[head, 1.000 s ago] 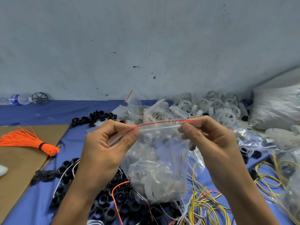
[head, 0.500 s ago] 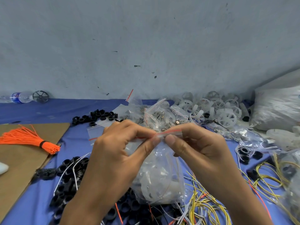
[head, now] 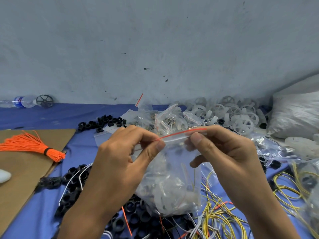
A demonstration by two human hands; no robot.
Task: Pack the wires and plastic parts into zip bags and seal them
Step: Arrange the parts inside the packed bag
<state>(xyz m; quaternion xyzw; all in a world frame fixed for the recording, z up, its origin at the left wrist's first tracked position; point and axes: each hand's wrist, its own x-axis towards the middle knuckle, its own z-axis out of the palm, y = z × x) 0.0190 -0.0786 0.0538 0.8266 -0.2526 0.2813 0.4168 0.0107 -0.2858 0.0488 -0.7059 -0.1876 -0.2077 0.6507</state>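
The bag (head: 172,183) hangs between the left hand (head: 120,163) and the right hand (head: 224,156), both pinching its top edge. Rings (head: 74,180) lie under and left of the left hand; wires (head: 217,216) lie under the right hand. Left of the left hand, cords (head: 34,147) rest on cardboard (head: 20,187). Behind the hands lie small bags (head: 165,118); behind the right hand, wheels (head: 241,118), with a sack (head: 296,116) to their right.

Two bare forearms angled inward and upward, left hand (head: 124,152) pinching the sealing strip of the zip bag (head: 172,178) between thumb and forefinger, right hand (head: 224,152) pinching the same strip just beside it, thumbs toward the camera, remaining fingers curled behind
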